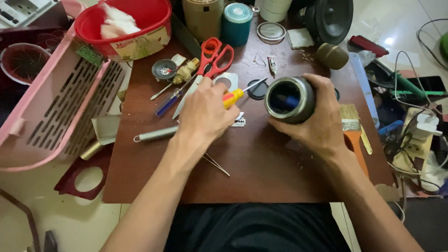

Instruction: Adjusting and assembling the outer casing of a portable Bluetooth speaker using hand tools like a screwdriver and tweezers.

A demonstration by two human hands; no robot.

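Left hand (205, 114) grasps a yellow-and-red screwdriver (238, 93), shaft aimed at the cylinder (289, 99). Right hand (322, 121) grips that dark cylinder, open end up, above mid-table (261, 172). Beyond the cylinder: red scissors (213, 58), teal can (236, 23). Far left of the cylinder: red tub (126, 28) with a cream label band.

Bare brown table (261, 172) lies open at six o'clock; red-handled scissors (212, 58), teal canister (237, 23) crowd twelve, paintbrush (353, 135) blocks three, pink basket (56, 107) nine.
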